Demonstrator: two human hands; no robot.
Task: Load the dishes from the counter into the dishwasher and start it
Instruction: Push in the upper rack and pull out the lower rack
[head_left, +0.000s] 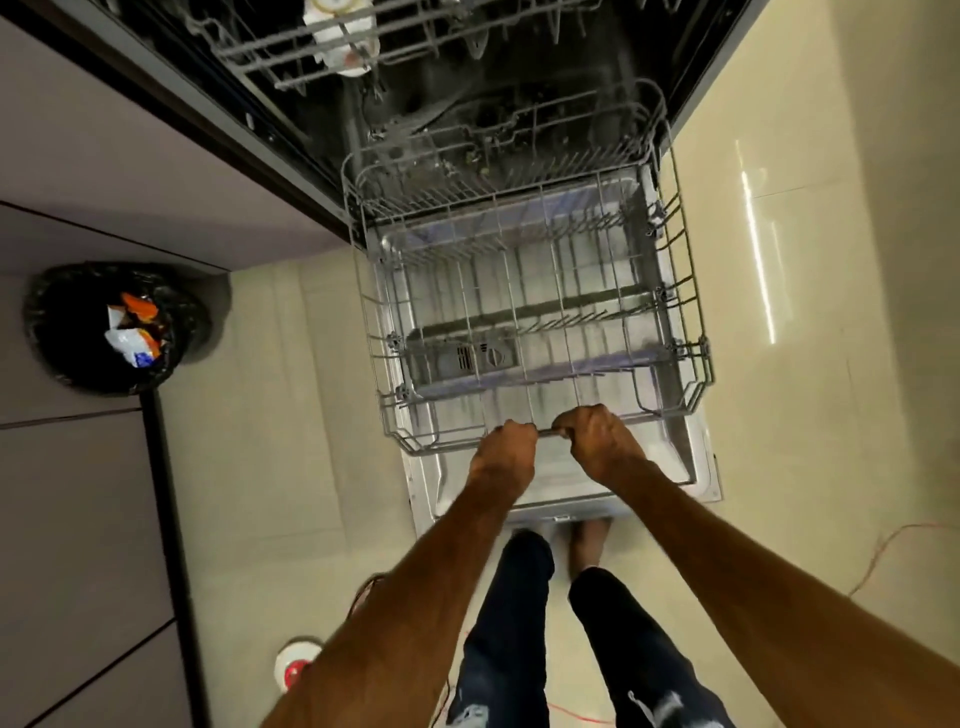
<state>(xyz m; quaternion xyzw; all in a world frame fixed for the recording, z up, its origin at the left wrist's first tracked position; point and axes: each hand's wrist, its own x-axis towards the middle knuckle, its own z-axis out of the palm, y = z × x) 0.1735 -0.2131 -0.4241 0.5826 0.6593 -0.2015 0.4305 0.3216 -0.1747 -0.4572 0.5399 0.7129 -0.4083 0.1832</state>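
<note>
The dishwasher stands open, its door (701, 473) folded down flat over the floor. The grey wire lower rack (691, 291) is drawn out over the door and holds no dishes. My left hand (506, 449) and my right hand (597, 439) sit side by side, both gripping the rack's front rail. Deeper inside, the upper rack (249, 52) carries white cups (343, 36) at the top of the view.
A black-lined waste bin (62, 332) with wrappers stands on the floor at the left, beside grey cabinet fronts (78, 509). A white and red object (293, 662) lies near my left forearm. A thin red cord (883, 545) runs across the tiled floor at the right.
</note>
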